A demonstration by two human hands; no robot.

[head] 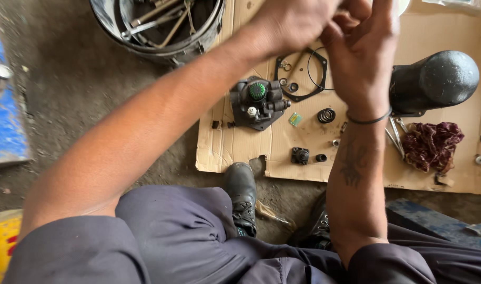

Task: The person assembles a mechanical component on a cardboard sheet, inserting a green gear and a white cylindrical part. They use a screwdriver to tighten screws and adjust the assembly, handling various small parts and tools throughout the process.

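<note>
Your fingertips (339,23) meet at the top of the view, left hand (290,21) and right hand (364,50) curled together, but I cannot tell what they pinch, if anything; the piece is too small or hidden. Keep both hands over the cardboard sheet (303,173) so a slip lands there. Below them lie the dark pump body (257,102), the black gasket (299,73), the coil spring (326,115) and the black cylinder housing (435,81).
</note>
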